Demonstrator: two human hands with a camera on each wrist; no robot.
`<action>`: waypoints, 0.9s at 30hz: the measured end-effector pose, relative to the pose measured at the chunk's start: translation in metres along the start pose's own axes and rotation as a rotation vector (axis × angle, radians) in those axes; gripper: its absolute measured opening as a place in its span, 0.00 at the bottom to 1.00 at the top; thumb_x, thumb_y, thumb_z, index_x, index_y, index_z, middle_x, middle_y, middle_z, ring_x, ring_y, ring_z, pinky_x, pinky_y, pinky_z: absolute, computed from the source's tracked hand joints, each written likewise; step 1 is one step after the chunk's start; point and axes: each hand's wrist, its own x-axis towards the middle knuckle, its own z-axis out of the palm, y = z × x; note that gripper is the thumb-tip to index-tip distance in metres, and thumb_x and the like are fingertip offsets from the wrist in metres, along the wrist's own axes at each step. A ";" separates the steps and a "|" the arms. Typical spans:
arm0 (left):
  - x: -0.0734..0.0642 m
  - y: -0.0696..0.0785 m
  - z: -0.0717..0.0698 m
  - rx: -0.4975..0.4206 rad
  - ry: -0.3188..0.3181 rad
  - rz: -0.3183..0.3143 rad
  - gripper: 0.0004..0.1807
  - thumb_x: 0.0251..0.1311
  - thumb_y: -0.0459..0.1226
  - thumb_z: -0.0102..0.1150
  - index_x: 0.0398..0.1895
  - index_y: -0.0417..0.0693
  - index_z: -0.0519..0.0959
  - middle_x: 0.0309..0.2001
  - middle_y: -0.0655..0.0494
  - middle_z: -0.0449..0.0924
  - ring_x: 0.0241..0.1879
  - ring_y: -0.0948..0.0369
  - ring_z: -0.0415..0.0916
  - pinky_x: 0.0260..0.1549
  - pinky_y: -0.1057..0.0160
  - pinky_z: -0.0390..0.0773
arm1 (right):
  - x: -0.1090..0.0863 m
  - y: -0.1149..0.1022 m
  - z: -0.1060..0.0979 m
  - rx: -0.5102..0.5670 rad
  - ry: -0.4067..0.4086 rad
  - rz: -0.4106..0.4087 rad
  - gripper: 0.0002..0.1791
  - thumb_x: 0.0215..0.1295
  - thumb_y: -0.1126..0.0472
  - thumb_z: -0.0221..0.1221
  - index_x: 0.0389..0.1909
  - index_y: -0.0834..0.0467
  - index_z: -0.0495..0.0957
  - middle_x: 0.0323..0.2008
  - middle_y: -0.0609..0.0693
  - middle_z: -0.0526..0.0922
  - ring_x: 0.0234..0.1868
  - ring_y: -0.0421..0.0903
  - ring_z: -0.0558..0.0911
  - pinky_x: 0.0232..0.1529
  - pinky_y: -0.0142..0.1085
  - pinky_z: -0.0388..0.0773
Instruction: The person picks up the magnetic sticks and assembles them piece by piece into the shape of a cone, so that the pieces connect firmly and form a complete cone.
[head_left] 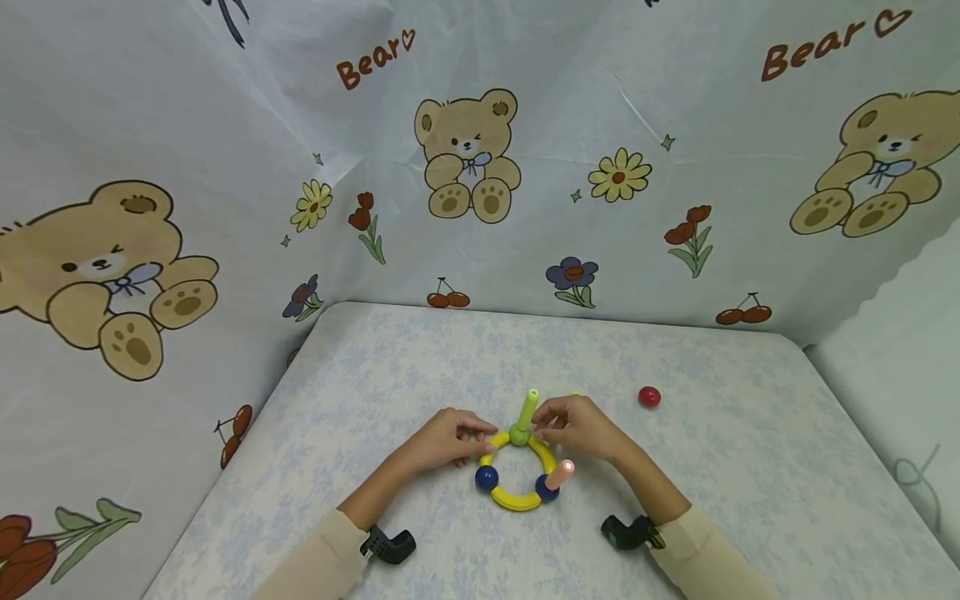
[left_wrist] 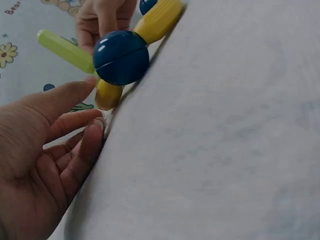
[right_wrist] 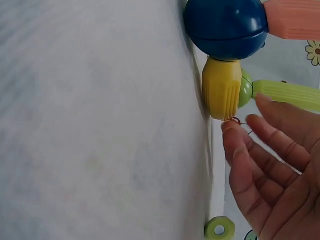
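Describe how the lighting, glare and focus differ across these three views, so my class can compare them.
Head view: brighter, with crisp outlines on the middle printed bear; left wrist view: dimmer, white glints on the large blue ball, tabletop soft and blurry; right wrist view: also dim, smaller glints on the ball beside the pink rod, tabletop again blurred.

Left hand opposite right hand (apart)

The word "Bear" is printed twice in reddish-brown lettering on the white backdrop cloth, left of upper centre and at upper right of the head view, each followed by a heart outline. "Bear" is also shown, small, at upper left of the left wrist view. Dark strokes, cut by the head view's top edge, cannot be read.
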 end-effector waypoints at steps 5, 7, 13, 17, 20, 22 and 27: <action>-0.004 0.008 -0.008 -0.011 -0.050 -0.043 0.17 0.61 0.42 0.73 0.52 0.49 0.87 0.26 0.55 0.83 0.16 0.59 0.76 0.18 0.63 0.79 | -0.005 0.002 -0.002 -0.010 -0.031 0.043 0.04 0.63 0.65 0.70 0.37 0.60 0.85 0.30 0.46 0.85 0.28 0.42 0.80 0.29 0.31 0.80; -0.004 0.010 -0.008 -0.007 -0.044 -0.059 0.16 0.61 0.43 0.72 0.51 0.49 0.87 0.23 0.54 0.82 0.14 0.60 0.75 0.16 0.63 0.77 | -0.007 0.002 -0.002 -0.007 -0.046 0.057 0.04 0.63 0.64 0.70 0.36 0.59 0.85 0.29 0.46 0.85 0.29 0.42 0.80 0.30 0.31 0.79; -0.003 0.009 0.000 0.008 0.031 -0.097 0.12 0.62 0.44 0.72 0.45 0.52 0.88 0.24 0.56 0.82 0.11 0.61 0.73 0.12 0.62 0.77 | -0.013 0.001 0.000 -0.002 -0.062 0.096 0.04 0.62 0.64 0.70 0.34 0.58 0.84 0.27 0.45 0.84 0.28 0.41 0.79 0.29 0.31 0.77; -0.002 0.009 0.005 0.018 0.074 -0.100 0.10 0.62 0.45 0.72 0.43 0.54 0.89 0.23 0.56 0.82 0.10 0.61 0.73 0.10 0.63 0.76 | -0.019 0.000 0.001 -0.010 -0.037 0.101 0.06 0.61 0.63 0.72 0.31 0.59 0.84 0.25 0.46 0.83 0.27 0.41 0.78 0.26 0.30 0.75; -0.001 0.010 0.008 0.014 0.097 -0.100 0.08 0.62 0.44 0.71 0.42 0.54 0.89 0.23 0.56 0.82 0.09 0.61 0.72 0.09 0.63 0.74 | -0.022 -0.001 0.002 -0.001 -0.042 0.118 0.06 0.61 0.63 0.72 0.30 0.59 0.83 0.24 0.46 0.82 0.24 0.40 0.77 0.24 0.29 0.74; -0.001 0.010 0.009 0.012 0.101 -0.102 0.08 0.64 0.44 0.70 0.42 0.54 0.89 0.22 0.56 0.82 0.09 0.61 0.72 0.09 0.64 0.74 | -0.024 -0.001 0.003 0.011 -0.058 0.130 0.07 0.61 0.63 0.71 0.30 0.60 0.83 0.23 0.46 0.82 0.23 0.39 0.77 0.23 0.29 0.74; -0.001 0.016 0.005 0.042 0.037 -0.111 0.11 0.67 0.46 0.67 0.46 0.53 0.87 0.24 0.56 0.83 0.12 0.61 0.74 0.11 0.64 0.76 | -0.025 -0.002 0.002 0.008 -0.047 0.137 0.06 0.62 0.62 0.71 0.32 0.60 0.83 0.25 0.46 0.82 0.24 0.40 0.78 0.24 0.30 0.77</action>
